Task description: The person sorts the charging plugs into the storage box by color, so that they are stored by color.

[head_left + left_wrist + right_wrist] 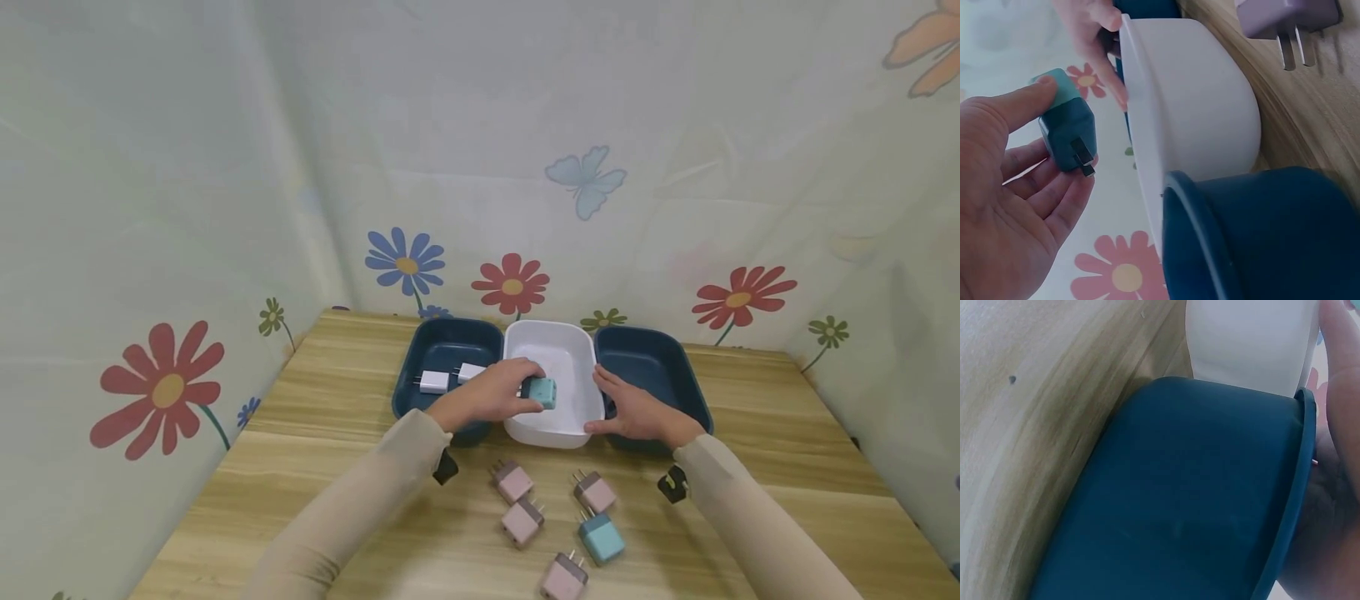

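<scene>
My left hand (pixel 501 390) holds a turquoise charger plug (pixel 543 392) above the white bin (pixel 525 429), thumb on one side and fingers on the other. In the left wrist view the plug's dark end (pixel 1069 134) and metal prongs point away from the palm. At the right side of the white bin is my right hand (pixel 637 412), its thumb and fingers spread apart along the rim where the right-hand dark blue bin (pixel 693 379) adjoins. Its palm side is mostly hidden behind the blue bin in the right wrist view.
Two white charger plugs (pixel 434 382) lie in the left dark blue bin (pixel 402 392). On the wooden table (pixel 315 467), in front of the bins, are several pink plugs (pixel 522 522) and one turquoise plug (pixel 602 538). A flower-printed curtain (pixel 465 200) hangs behind.
</scene>
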A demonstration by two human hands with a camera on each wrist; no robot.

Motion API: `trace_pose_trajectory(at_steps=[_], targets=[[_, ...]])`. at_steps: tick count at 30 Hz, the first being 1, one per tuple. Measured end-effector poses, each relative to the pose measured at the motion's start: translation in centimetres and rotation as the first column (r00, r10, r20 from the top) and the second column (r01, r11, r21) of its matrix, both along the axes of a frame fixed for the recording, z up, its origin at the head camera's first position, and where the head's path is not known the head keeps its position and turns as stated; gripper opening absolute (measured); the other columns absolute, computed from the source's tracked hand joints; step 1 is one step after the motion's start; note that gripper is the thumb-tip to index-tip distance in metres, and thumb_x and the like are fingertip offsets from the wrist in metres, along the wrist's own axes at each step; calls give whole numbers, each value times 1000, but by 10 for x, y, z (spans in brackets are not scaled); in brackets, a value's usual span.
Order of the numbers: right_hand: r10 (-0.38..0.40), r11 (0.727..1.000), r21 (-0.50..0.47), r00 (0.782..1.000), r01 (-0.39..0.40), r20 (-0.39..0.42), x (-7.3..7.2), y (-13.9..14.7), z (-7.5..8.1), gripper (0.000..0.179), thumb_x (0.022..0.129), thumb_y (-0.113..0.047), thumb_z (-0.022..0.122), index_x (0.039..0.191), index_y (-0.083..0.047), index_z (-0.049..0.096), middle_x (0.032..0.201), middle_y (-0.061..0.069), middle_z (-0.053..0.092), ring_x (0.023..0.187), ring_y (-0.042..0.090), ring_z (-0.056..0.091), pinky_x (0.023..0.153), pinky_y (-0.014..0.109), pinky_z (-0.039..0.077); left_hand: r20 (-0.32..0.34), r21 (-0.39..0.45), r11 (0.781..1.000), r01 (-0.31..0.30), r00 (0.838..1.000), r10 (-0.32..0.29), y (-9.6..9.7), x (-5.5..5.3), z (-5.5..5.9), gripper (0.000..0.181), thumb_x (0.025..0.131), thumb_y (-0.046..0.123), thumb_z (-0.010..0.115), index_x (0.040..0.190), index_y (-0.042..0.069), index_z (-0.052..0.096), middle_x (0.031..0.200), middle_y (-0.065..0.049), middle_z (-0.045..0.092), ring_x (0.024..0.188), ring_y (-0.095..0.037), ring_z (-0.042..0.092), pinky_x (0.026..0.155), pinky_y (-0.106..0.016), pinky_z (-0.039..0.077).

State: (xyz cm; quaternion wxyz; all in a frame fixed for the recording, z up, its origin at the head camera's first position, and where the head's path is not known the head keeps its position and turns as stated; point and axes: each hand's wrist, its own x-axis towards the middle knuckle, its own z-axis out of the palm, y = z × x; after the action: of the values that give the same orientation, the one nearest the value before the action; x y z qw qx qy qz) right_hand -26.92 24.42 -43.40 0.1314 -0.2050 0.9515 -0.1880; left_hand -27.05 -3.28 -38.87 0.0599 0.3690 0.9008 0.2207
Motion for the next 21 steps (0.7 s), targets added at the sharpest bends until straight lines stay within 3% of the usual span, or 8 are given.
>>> trace_pose_trajectory(at_steps=[21], targets=[[6, 1000, -5, 999, -6, -33, -1, 0, -2, 106, 76, -59, 68, 149, 0, 20, 155, 17, 14, 136, 40, 25, 102, 57, 31, 31, -83, 996, -14, 999, 17, 11, -29, -28, 45, 88, 33, 68, 124, 10, 57, 113, -1, 58, 95, -11, 51, 88, -26, 43]])
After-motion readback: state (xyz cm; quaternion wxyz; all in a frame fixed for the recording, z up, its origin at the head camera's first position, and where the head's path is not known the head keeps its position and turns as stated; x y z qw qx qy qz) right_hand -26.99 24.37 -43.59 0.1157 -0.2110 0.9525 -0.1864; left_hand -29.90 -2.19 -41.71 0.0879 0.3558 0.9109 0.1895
